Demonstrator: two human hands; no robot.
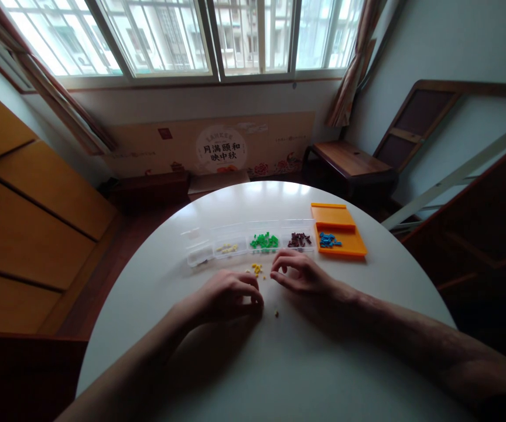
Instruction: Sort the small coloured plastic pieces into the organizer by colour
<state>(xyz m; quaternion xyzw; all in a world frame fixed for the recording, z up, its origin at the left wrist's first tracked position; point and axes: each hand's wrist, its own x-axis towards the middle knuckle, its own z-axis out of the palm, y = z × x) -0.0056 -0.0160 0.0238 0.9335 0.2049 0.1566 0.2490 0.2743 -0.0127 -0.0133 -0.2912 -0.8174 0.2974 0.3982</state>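
My left hand (pixel 231 293) rests low over the white table, its thumb and fingertips brought together at the tabletop. Whatever they hold, if anything, is too small to make out. My right hand (pixel 303 273) is curled, thumb and index tips close together beside a small pile of yellow pieces (pixel 257 269). Anything between those tips cannot be made out either. A single small brownish-yellow piece (pixel 276 314) lies on the table nearer to me, right of my left fingertips.
Beyond my hands, a clear compartment box (pixel 204 255) holds pale yellow pieces (pixel 227 248), green pieces (pixel 264 241) and dark brown pieces (pixel 299 240). To its right, an orange tray (pixel 352 249) contains blue pieces (pixel 330 240). The round white table (pixel 147 305) curves away at both sides.
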